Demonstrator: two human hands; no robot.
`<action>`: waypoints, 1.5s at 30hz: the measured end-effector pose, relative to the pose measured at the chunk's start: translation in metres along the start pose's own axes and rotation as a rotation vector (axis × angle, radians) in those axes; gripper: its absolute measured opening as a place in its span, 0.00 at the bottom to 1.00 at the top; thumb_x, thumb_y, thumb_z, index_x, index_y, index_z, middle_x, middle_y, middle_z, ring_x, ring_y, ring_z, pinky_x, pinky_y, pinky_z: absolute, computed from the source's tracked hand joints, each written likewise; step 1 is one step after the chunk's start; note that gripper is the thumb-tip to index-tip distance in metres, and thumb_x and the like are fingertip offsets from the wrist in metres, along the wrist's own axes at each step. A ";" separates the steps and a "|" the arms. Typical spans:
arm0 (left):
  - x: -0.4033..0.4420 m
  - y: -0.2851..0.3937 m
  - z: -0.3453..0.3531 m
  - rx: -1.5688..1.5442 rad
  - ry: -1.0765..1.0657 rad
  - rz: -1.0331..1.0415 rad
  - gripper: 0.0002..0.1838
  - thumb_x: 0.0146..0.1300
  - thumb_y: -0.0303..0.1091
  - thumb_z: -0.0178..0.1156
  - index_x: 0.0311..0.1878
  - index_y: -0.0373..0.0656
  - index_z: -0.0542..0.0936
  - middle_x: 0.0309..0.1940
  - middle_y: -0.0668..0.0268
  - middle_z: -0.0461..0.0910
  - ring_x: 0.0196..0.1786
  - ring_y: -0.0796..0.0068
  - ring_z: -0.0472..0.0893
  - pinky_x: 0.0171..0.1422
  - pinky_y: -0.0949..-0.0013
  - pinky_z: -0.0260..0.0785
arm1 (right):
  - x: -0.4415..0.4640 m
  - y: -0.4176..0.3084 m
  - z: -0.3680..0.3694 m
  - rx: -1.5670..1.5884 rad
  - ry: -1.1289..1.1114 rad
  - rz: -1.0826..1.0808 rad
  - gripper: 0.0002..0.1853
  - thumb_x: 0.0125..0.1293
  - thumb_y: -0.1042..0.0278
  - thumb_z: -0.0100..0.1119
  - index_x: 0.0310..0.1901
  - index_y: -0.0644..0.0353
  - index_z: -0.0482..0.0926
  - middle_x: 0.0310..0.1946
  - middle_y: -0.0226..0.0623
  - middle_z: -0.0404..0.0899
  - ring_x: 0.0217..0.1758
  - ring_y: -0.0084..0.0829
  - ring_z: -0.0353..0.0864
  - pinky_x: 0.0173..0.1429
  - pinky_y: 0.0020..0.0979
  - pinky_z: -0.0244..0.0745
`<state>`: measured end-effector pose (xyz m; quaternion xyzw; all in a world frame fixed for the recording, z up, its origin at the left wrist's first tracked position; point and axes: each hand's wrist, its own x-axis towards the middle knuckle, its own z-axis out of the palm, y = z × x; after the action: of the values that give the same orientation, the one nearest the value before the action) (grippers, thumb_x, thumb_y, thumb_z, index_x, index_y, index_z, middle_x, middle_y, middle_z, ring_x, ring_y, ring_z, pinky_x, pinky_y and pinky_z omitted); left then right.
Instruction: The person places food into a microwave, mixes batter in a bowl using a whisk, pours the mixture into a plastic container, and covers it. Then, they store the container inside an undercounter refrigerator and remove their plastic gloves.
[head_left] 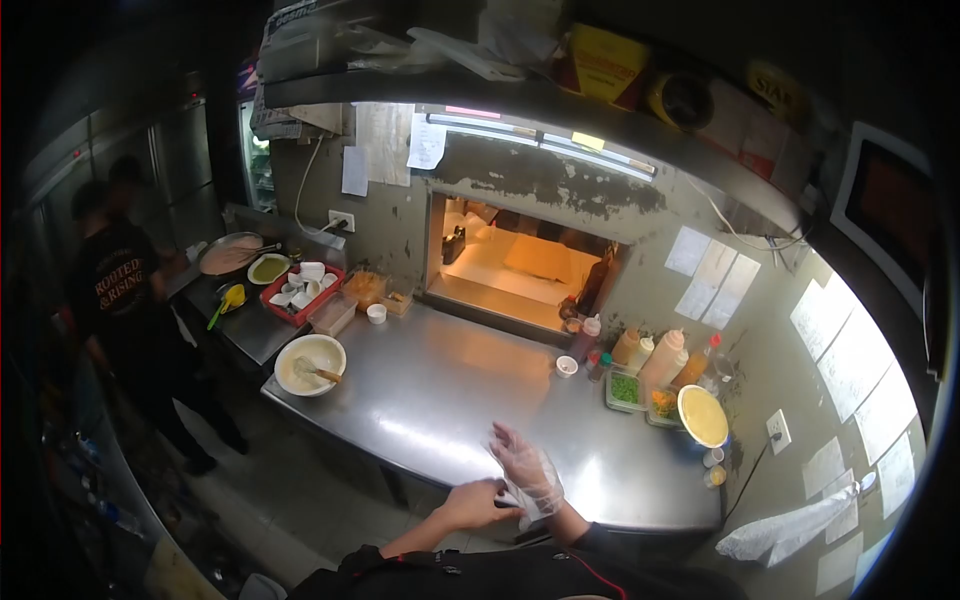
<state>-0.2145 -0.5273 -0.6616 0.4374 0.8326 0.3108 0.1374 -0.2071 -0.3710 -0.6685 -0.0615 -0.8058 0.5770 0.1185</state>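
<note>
At the steel table's front edge, my right hand (528, 468) is raised in a clear plastic glove (540, 490). Its fingers point up, stretched out and slightly blurred, and hold nothing. Bare and closed, my left hand (480, 506) pinches the glove's loose cuff near the right wrist. The steel table (430, 385) spreads out beyond both hands. To the left on it stands a white bowl (296, 350) of pale mixture with a wooden-handled utensil (328, 376) resting inside.
Squeeze bottles (664, 358), a tub of chopped greens (625, 390) and a yellow-topped round container (702, 416) stand at the right. A red basket (300, 310) of white cups is at the back left. A person (125, 290) stands left, beyond a pass-through window (525, 260).
</note>
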 end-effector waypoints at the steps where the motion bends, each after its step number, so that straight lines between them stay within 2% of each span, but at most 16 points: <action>1: 0.008 0.000 -0.011 -0.036 0.054 -0.020 0.21 0.67 0.53 0.58 0.42 0.41 0.82 0.33 0.60 0.85 0.39 0.55 0.84 0.45 0.58 0.75 | 0.013 -0.023 0.001 0.106 -0.024 0.007 0.28 0.72 0.67 0.56 0.70 0.65 0.62 0.65 0.49 0.71 0.66 0.34 0.71 0.69 0.33 0.66; 3: 0.023 -0.003 -0.031 -0.111 0.157 -0.054 0.18 0.66 0.49 0.58 0.41 0.41 0.81 0.34 0.57 0.84 0.38 0.50 0.83 0.43 0.54 0.74 | 0.036 -0.045 0.012 0.215 0.022 -0.132 0.32 0.71 0.63 0.58 0.72 0.60 0.60 0.62 0.48 0.74 0.64 0.35 0.74 0.66 0.34 0.69; 8: 0.049 -0.026 -0.073 -0.199 0.313 0.387 0.03 0.60 0.28 0.61 0.37 0.40 0.81 0.30 0.54 0.80 0.34 0.51 0.81 0.39 0.57 0.73 | 0.087 -0.093 0.018 0.211 0.216 -0.186 0.44 0.68 0.60 0.62 0.78 0.55 0.45 0.67 0.48 0.68 0.68 0.38 0.69 0.69 0.34 0.65; 11: 0.071 -0.047 -0.106 -0.229 0.205 0.490 0.04 0.60 0.29 0.61 0.36 0.40 0.81 0.31 0.54 0.80 0.34 0.50 0.81 0.39 0.58 0.73 | 0.110 -0.120 0.019 0.096 0.350 -0.282 0.50 0.67 0.57 0.64 0.78 0.52 0.37 0.74 0.48 0.56 0.73 0.42 0.62 0.71 0.39 0.62; 13: 0.077 -0.055 -0.133 -0.229 0.043 0.506 0.07 0.64 0.35 0.60 0.36 0.42 0.80 0.32 0.58 0.81 0.35 0.53 0.81 0.40 0.59 0.73 | 0.135 -0.117 0.015 0.049 0.446 -0.567 0.52 0.67 0.55 0.64 0.78 0.51 0.34 0.77 0.48 0.49 0.76 0.44 0.57 0.71 0.43 0.62; 16: 0.078 -0.079 -0.164 -0.192 -0.177 0.464 0.12 0.68 0.42 0.60 0.40 0.44 0.83 0.36 0.62 0.83 0.38 0.59 0.82 0.44 0.63 0.74 | 0.162 -0.164 -0.010 -0.156 0.637 -0.714 0.45 0.69 0.51 0.60 0.78 0.53 0.42 0.77 0.45 0.46 0.78 0.45 0.53 0.72 0.47 0.61; 21: 0.093 -0.149 -0.188 -0.147 -0.046 0.464 0.12 0.68 0.42 0.59 0.43 0.45 0.84 0.38 0.60 0.84 0.45 0.58 0.81 0.51 0.60 0.73 | 0.194 -0.221 -0.022 -0.067 0.706 -0.777 0.39 0.69 0.44 0.57 0.73 0.59 0.58 0.73 0.45 0.57 0.73 0.41 0.61 0.70 0.46 0.65; 24: 0.106 -0.170 -0.203 -0.194 0.037 0.531 0.10 0.66 0.40 0.60 0.40 0.44 0.84 0.38 0.58 0.83 0.45 0.55 0.81 0.50 0.59 0.73 | 0.215 -0.220 -0.031 0.612 0.257 -0.724 0.45 0.67 0.30 0.47 0.76 0.49 0.50 0.74 0.45 0.54 0.74 0.46 0.58 0.71 0.54 0.62; 26: 0.110 -0.163 -0.224 -0.218 0.080 0.546 0.09 0.64 0.37 0.62 0.40 0.42 0.83 0.37 0.57 0.83 0.44 0.55 0.81 0.50 0.59 0.73 | 0.220 -0.214 -0.036 0.960 -0.025 -0.707 0.40 0.70 0.29 0.36 0.76 0.44 0.52 0.74 0.44 0.55 0.75 0.47 0.58 0.71 0.63 0.62; 35: 0.136 -0.123 -0.220 -0.237 0.312 0.811 0.08 0.53 0.26 0.69 0.37 0.48 0.84 0.38 0.67 0.83 0.42 0.63 0.81 0.50 0.61 0.72 | 0.221 -0.190 -0.043 1.211 0.021 -0.662 0.39 0.68 0.29 0.42 0.74 0.41 0.56 0.73 0.44 0.58 0.76 0.50 0.56 0.72 0.68 0.55; 37: 0.140 -0.110 -0.207 -0.155 0.358 0.987 0.13 0.52 0.26 0.68 0.42 0.52 0.84 0.47 0.69 0.80 0.50 0.66 0.79 0.54 0.59 0.70 | 0.223 -0.164 -0.044 1.018 0.181 -0.557 0.39 0.67 0.30 0.48 0.74 0.40 0.56 0.71 0.43 0.61 0.73 0.43 0.61 0.67 0.59 0.63; 38: 0.144 -0.103 -0.199 -0.070 0.372 1.106 0.16 0.53 0.26 0.67 0.46 0.54 0.84 0.54 0.70 0.78 0.57 0.68 0.77 0.58 0.57 0.69 | 0.222 -0.167 -0.036 0.781 0.433 -0.228 0.41 0.68 0.33 0.50 0.76 0.43 0.52 0.71 0.43 0.62 0.73 0.39 0.62 0.65 0.51 0.64; 39: 0.152 -0.101 -0.198 0.159 0.314 1.264 0.23 0.54 0.27 0.63 0.55 0.58 0.81 0.66 0.74 0.70 0.70 0.70 0.68 0.69 0.52 0.61 | 0.223 -0.133 -0.024 0.529 0.486 -0.133 0.46 0.65 0.34 0.56 0.75 0.54 0.53 0.69 0.46 0.65 0.70 0.40 0.66 0.66 0.43 0.66; 40: 0.157 -0.089 -0.200 0.314 0.204 1.312 0.24 0.55 0.27 0.61 0.57 0.59 0.80 0.68 0.74 0.68 0.72 0.71 0.65 0.72 0.50 0.57 | 0.225 -0.099 -0.011 0.280 0.522 -0.030 0.51 0.62 0.35 0.62 0.74 0.66 0.54 0.67 0.49 0.68 0.67 0.40 0.71 0.67 0.35 0.67; 42: 0.167 -0.073 -0.192 0.463 -0.031 1.432 0.24 0.57 0.28 0.58 0.58 0.60 0.78 0.69 0.74 0.67 0.75 0.71 0.61 0.76 0.49 0.53 | 0.224 -0.006 0.014 0.018 0.404 0.184 0.48 0.64 0.39 0.61 0.73 0.66 0.55 0.67 0.51 0.68 0.69 0.42 0.68 0.72 0.38 0.62; 45: 0.186 -0.068 -0.176 0.426 -0.378 1.639 0.19 0.56 0.30 0.57 0.52 0.57 0.78 0.68 0.71 0.68 0.74 0.70 0.63 0.76 0.52 0.56 | 0.191 0.081 0.076 0.121 0.090 0.389 0.45 0.65 0.41 0.61 0.73 0.64 0.57 0.68 0.50 0.68 0.68 0.40 0.68 0.71 0.37 0.62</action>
<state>-0.4540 -0.4751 -0.5616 0.9601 0.2585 0.0714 -0.0788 -0.4144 -0.3695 -0.7453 -0.2343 -0.7366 0.6330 0.0440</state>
